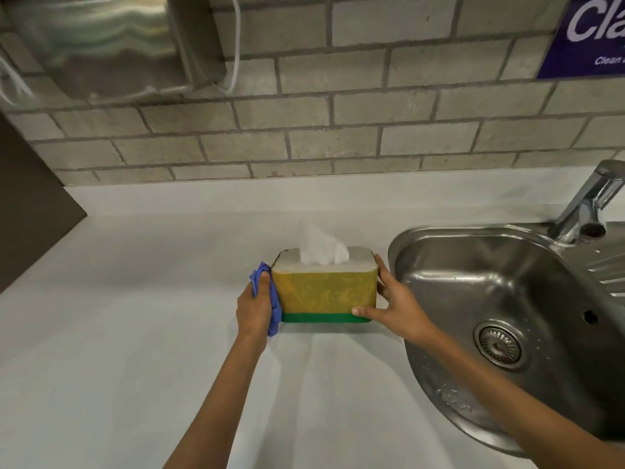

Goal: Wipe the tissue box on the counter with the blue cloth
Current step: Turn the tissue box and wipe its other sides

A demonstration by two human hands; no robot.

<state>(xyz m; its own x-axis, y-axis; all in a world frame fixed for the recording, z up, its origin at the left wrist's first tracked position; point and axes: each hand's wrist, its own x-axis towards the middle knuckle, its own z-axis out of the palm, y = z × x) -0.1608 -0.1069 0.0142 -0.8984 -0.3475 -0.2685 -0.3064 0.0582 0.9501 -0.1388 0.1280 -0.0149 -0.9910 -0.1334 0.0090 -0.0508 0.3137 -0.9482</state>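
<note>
A yellow tissue box [324, 292] with a green base band and a white top stands on the white counter [135, 316], a white tissue sticking up from its slot. My left hand [254, 306] presses a crumpled blue cloth [274, 308] against the box's left side. On the box's right side rests my right hand [394, 302], its thumb on the front lower corner and its fingers along the right face, holding the box steady.
A steel sink [500, 299] with a drain lies right of the box, a tap [588, 201] behind it. A grey brick wall runs along the back. A metal dispenser [101, 42] hangs at upper left, a blue sign [588, 32] at upper right.
</note>
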